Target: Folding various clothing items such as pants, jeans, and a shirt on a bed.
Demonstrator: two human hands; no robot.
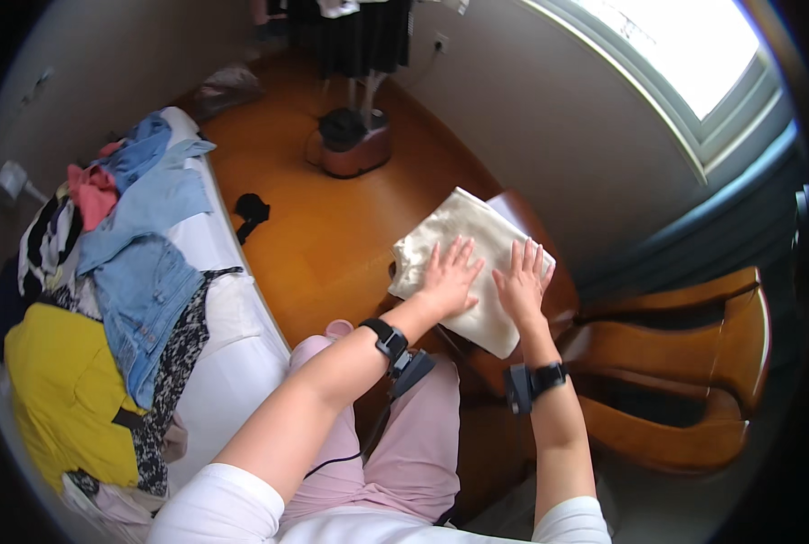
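Note:
A folded cream garment with a satin sheen [482, 251] lies on the seat of a wooden chair [560, 292] in front of me. My left hand [450, 277] rests flat on its middle, palm down, fingers spread. My right hand [523, 282] lies flat near its right edge, fingers pointing away from me. Neither hand grips anything. The cloth's left end is gathered or ruffled, and its lower corner reaches over the near side of the seat. Something pale and flat shows beyond its upper right edge.
On the left, a white-covered bed [224, 387] bears a denim jacket [142, 292], a yellow garment [71, 394] and other clothes. A garment steamer [357, 146] stands on the floor under hanging clothes. A black object [251, 209] lies beside the bed. The chair's back [676, 353] is at right.

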